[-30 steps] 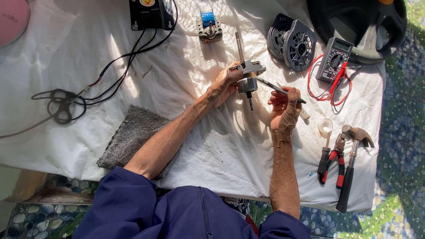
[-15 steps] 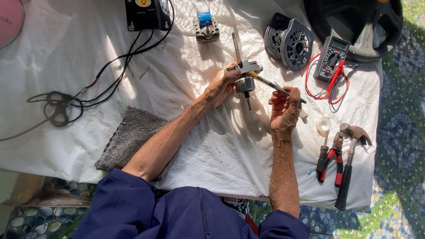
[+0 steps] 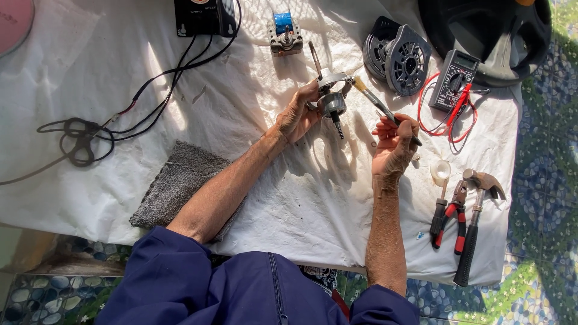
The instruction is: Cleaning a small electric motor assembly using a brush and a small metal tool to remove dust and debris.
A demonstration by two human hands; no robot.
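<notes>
Head camera view, looking straight down at a table covered with a white cloth (image 3: 120, 78). A person in a dark blue top reaches both bare forearms toward the middle of it. The left hand (image 3: 299, 117) is closed around a small metal motor part (image 3: 332, 99), holding it just above the cloth; a thin shaft sticks out from the part on both sides, one end toward the far edge and one toward the person. The right hand (image 3: 394, 147) is closed in a pinch on a slim brush (image 3: 385, 111) with a dark handle, and its pale tip touches the motor part's right side.

Left of the arms, near the person, lies a folded grey towel (image 3: 174, 180). Further left, black cables (image 3: 90, 129) run up to a black box (image 3: 201, 15) at the far edge. Beside the box sits a small motor with a blue coil (image 3: 284, 33). Far right are two round grey vented housings (image 3: 400, 57) and a multimeter (image 3: 456, 78) with red leads. Near right lie red-handled pliers (image 3: 454, 216), a claw hammer (image 3: 475, 229) and a small translucent cup (image 3: 441, 170).
</notes>
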